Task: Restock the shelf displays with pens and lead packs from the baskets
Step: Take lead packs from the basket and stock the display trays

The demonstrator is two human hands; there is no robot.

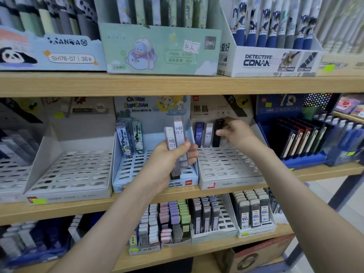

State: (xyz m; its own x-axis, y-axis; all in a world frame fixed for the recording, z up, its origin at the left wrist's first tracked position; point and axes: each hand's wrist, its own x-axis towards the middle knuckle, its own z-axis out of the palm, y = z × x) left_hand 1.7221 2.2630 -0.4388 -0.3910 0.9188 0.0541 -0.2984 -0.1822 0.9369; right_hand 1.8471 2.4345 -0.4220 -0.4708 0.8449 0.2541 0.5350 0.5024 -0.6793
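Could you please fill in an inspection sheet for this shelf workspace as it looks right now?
Surface: wooden middle shelf carrying slotted display trays.
Job's things: beige tray has a blue pack, a white pack and a black pack standing in its back row; its other slots look empty.
Clutter: cardboard box below the lowest shelf.
Grippers: left hand grips a bundle of HB 0.7 lead packs; right hand pinches the black pack.
Cables: nothing seen.
Surroundings: pen boxes on the shelf above, fuller lead trays below; baskets not in view.
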